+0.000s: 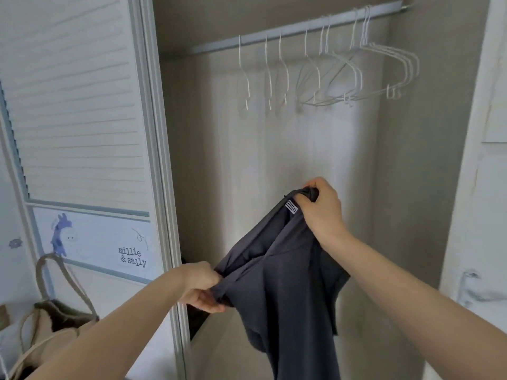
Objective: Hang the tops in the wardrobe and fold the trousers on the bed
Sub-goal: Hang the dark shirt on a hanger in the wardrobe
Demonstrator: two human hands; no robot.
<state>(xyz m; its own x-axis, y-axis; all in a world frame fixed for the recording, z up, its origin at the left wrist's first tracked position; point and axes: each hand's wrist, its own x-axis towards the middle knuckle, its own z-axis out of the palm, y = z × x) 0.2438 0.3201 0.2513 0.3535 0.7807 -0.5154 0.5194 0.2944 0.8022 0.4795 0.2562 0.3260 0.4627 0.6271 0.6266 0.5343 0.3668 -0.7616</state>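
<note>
Grey top (285, 272) held up before the wardrobe, right hand (321, 212) pinching the collar high, left hand (203, 287) gripping an edge lower left; hangers (356, 75) well above on the rail (296, 30), nearer the right grip

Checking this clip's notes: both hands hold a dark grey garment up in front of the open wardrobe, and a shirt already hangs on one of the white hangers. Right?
Not quite. The head view shows the white hangers on the rail all bare; no shirt hangs there. The rest stands: the left hand and right hand both grip the dark grey garment before the open wardrobe.
</note>
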